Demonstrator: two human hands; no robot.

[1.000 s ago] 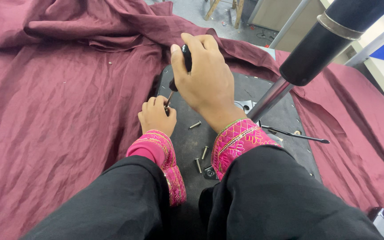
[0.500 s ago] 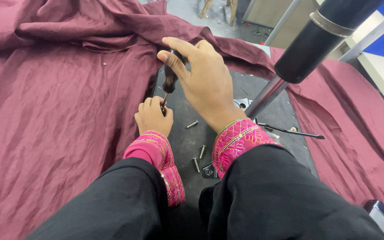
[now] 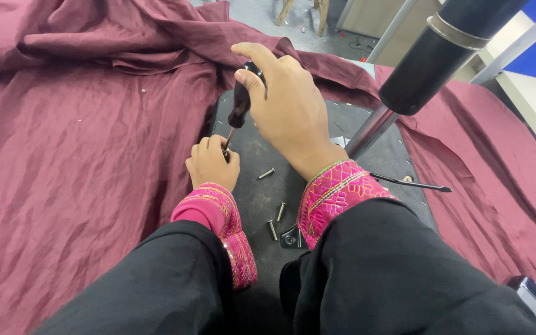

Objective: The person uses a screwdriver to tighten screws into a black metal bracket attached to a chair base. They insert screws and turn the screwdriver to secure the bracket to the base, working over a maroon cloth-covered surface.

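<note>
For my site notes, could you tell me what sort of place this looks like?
Probably a workshop or assembly area. The right hand works a screwdriver on a dark panel with loose screws lying on it, the left hand steadies the tip, and maroon cloth covers the surface.

The screwdriver [image 3: 241, 102] has a glossy black handle that looks like plastic, and a thin bright metal shaft. The loose screws [image 3: 272, 228] are dull silvery metal. They lie on a black board [image 3: 268, 192] with a matt, slightly grainy face. The maroon cloth [image 3: 75, 161] around it is thin and finely crinkled (with a faint sheen on the folds). The pole [image 3: 367, 133] is polished metal, running up into a smooth, satin black sleeve [image 3: 442, 59]. The pink cuffs [image 3: 336, 189] are embroidered cloth, quilted and raised.
</note>
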